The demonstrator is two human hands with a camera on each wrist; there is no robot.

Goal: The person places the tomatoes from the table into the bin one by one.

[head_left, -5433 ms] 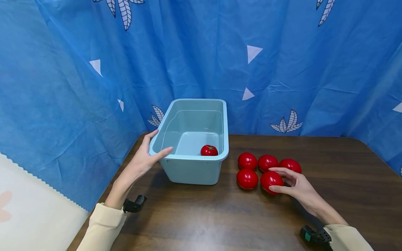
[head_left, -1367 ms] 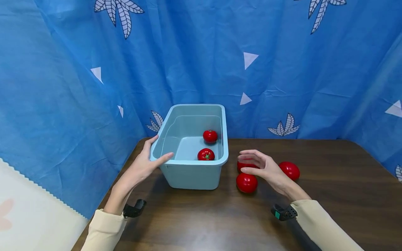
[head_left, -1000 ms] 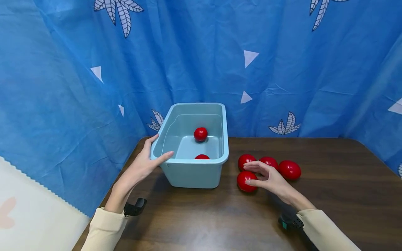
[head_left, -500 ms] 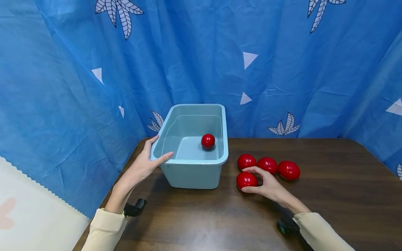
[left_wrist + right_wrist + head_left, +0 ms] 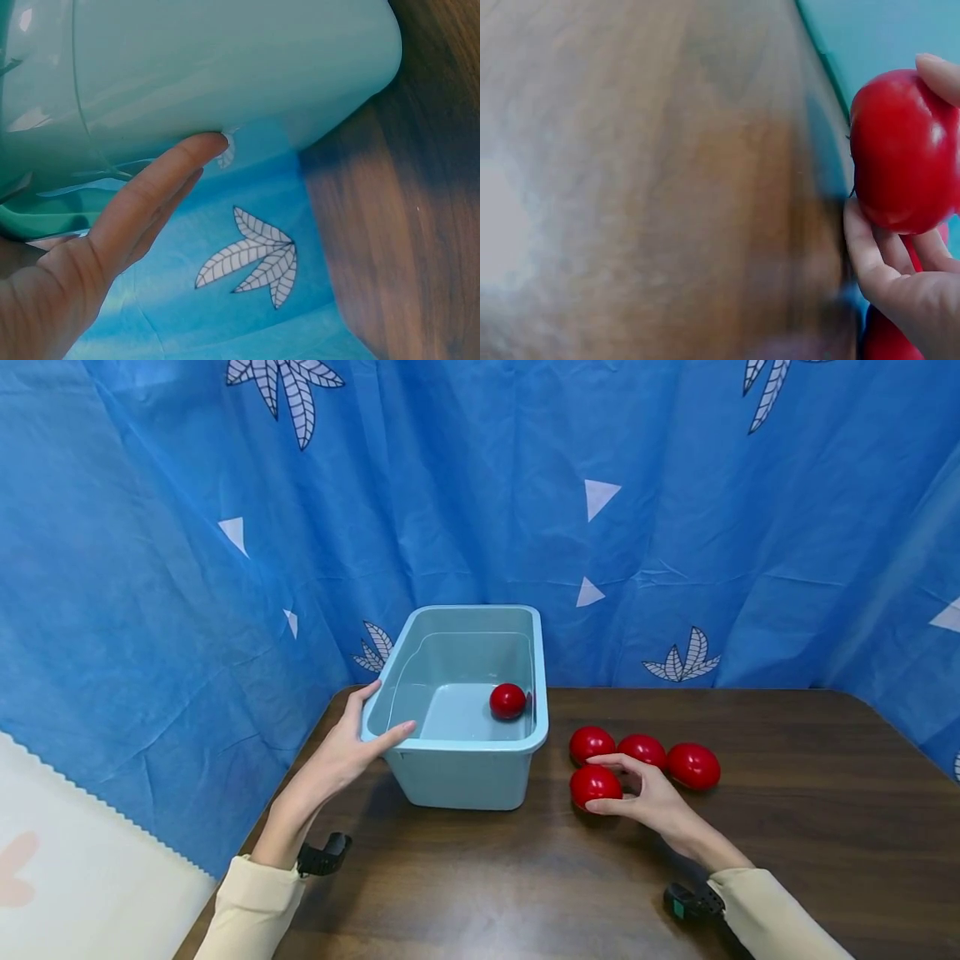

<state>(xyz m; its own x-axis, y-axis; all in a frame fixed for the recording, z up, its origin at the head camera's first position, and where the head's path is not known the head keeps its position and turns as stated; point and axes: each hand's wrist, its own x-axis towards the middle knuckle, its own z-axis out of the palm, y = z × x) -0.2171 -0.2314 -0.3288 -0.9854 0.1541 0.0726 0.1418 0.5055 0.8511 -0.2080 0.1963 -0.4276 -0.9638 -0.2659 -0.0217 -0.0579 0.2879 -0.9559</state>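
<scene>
A light blue plastic bin [image 5: 465,774] stands on the table, and my left hand [image 5: 347,739] grips its near left corner, thumb over the rim and fingers along the outer side. In the left wrist view, the fingers [image 5: 161,180] lie against the bin's wall. My right hand [image 5: 652,799] holds a shiny red tomato [image 5: 592,785] between thumb and fingers, right of the bin. The right wrist view shows the same tomato [image 5: 900,154] with the thumb on one side and fingers on the other. Inside the bin, one tomato [image 5: 507,701] rests near the right wall.
Three more tomatoes form a row behind the right hand: a left one [image 5: 590,744], a middle one [image 5: 642,751] and a right one [image 5: 693,766]. A blue patterned curtain [image 5: 675,568] hangs behind the dark wooden table [image 5: 465,877].
The front right tomato has left the table group. My right hand has come down and nearer onto the front left tomato. Tomatoes rolled in the bin; one dropped out of sight. The left hand stayed.
</scene>
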